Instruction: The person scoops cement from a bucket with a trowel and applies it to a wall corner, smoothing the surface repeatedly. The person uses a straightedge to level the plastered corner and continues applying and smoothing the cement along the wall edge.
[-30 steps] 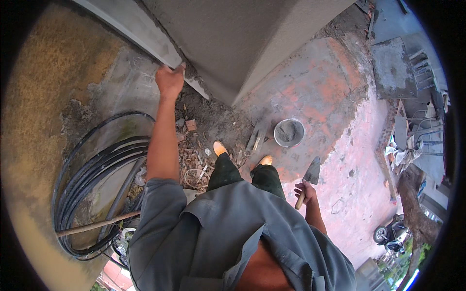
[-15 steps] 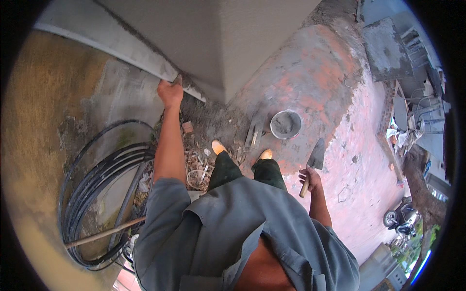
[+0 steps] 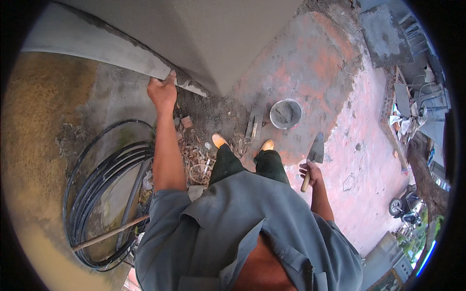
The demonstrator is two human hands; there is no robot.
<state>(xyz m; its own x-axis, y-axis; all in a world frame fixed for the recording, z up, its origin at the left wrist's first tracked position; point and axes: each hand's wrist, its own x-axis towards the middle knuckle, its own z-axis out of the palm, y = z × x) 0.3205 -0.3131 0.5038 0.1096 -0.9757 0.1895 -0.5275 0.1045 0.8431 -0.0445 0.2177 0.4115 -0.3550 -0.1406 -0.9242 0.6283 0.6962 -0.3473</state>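
Note:
My left hand (image 3: 162, 92) grips the lower edge of a long pale straightedge board (image 3: 104, 46), thumb on its upper side, near the end by the wall corner. The board lies along the edge of a smooth grey plastered wall (image 3: 233, 39). Out to the right, my right hand (image 3: 313, 173) holds a pointed trowel by its wooden handle, its grey blade (image 3: 317, 149) directed away from me. A bucket (image 3: 286, 127) of grey mortar stands on the ground ahead, with a flat plastering float (image 3: 255, 123) lying to its left.
Coiled black hose (image 3: 80, 203) lies at the left, with a wooden pole (image 3: 111, 234) across it. Rubble and broken bits (image 3: 194, 160) cover the ground by my feet. A mortar-smeared board (image 3: 386, 36), a tree trunk (image 3: 424, 169) and a motorbike (image 3: 407, 206) are at the right.
My left hand has shifted slightly left and up with the board, and more of the board's pale face shows. The trowel stays in my right hand, nearly unmoved. The whole view has shifted a little.

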